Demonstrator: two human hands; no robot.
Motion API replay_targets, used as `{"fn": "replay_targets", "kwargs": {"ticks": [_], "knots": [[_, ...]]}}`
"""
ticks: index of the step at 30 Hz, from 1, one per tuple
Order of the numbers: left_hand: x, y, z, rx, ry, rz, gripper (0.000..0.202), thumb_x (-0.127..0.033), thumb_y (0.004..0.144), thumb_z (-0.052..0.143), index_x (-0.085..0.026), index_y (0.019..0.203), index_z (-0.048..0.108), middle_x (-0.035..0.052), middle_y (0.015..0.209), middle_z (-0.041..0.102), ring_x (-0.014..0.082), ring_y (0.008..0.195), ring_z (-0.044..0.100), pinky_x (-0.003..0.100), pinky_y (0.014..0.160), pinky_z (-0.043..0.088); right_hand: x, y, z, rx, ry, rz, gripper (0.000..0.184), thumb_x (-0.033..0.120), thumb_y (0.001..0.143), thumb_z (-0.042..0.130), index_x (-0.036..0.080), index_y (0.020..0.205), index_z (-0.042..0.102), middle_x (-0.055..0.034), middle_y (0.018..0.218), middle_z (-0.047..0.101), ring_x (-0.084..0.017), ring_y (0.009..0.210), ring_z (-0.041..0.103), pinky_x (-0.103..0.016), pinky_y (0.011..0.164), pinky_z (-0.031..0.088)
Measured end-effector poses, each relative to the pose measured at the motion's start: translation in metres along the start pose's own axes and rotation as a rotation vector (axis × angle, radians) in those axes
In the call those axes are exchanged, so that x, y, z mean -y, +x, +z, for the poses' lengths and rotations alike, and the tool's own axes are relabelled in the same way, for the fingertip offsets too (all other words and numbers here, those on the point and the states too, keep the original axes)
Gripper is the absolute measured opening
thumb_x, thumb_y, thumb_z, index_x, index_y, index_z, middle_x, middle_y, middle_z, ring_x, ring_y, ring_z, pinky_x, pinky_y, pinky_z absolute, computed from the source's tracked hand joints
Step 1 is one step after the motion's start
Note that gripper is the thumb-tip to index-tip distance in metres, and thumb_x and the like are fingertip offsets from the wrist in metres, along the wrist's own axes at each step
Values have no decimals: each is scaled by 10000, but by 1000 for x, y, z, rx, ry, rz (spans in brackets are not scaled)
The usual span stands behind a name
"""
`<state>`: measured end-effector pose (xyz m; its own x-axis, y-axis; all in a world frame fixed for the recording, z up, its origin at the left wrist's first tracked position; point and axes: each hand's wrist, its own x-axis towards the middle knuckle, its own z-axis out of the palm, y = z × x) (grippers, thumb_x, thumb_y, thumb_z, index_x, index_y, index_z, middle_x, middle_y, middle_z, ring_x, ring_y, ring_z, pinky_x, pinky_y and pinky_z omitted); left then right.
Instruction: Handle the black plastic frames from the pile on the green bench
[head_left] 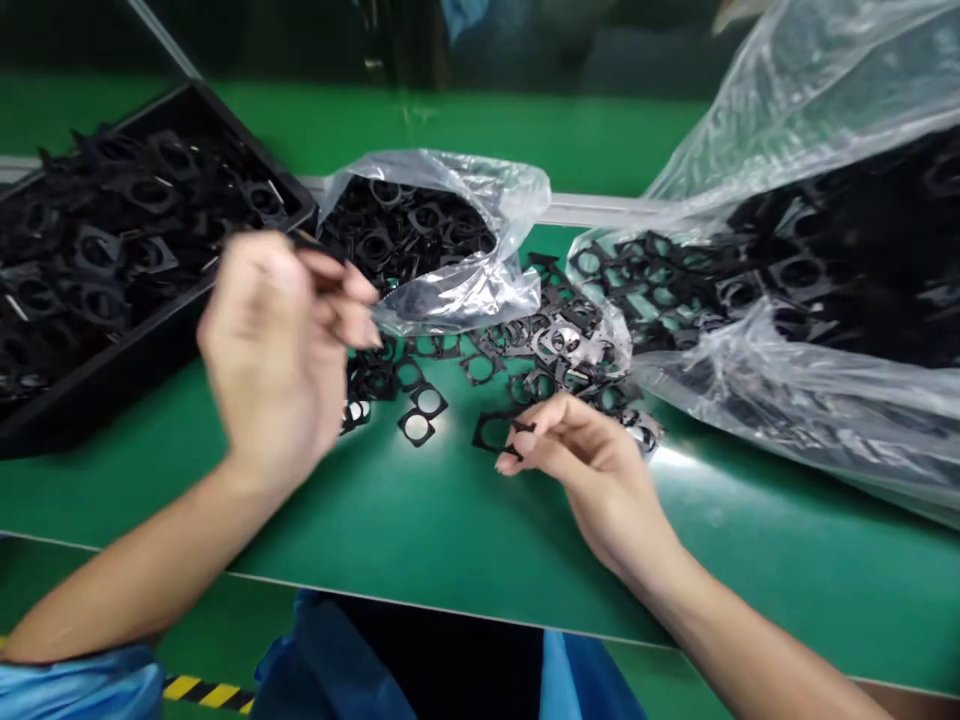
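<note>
Just above the green table, my right hand (600,455) pinches a thin black plate with a round hole (487,432) between thumb and fingers. My left hand (281,340) is raised beside the black bin, its fingers curled and smeared by motion. Whether the left fingers hold a part cannot be made out. Between the hands lie two small dark square pieces with pale round centres (417,427). A loose heap of flat ring-shaped parts (562,340) spreads over the table behind my right hand, some of them silvery grey.
A black bin (289,215) full of black parts stands at the left. At the back, a clear plastic bag (480,300) lies open with similar parts inside. A larger clear bag (810,390) of black parts fills the right. The table's front edge (420,603) runs near my body.
</note>
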<state>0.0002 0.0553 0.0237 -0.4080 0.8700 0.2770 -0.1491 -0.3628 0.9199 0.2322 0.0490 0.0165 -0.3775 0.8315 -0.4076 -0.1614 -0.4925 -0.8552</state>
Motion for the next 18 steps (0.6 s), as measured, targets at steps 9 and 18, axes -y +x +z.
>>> {"fn": "replay_targets", "kwargs": {"ticks": [9, 18], "knots": [[19, -46, -4, 614, 591, 393, 186, -167, 951, 668, -167, 1132, 708, 93, 1003, 759, 204, 925, 710, 346, 812, 586, -6, 9, 1, 15, -67, 56, 310, 392, 777, 859, 194, 752, 622, -2, 672, 737, -141, 632, 731, -236, 669, 589], [25, -42, -3, 708, 699, 497, 106, -96, 921, 685, -152, 1012, 688, 123, 1056, 774, 209, 930, 734, 365, 788, 612, -7, 9, -1, 9, -135, 22, 345, 437, 712, 909, 189, 818, 694, -12, 690, 757, -181, 660, 773, -249, 664, 609]]}}
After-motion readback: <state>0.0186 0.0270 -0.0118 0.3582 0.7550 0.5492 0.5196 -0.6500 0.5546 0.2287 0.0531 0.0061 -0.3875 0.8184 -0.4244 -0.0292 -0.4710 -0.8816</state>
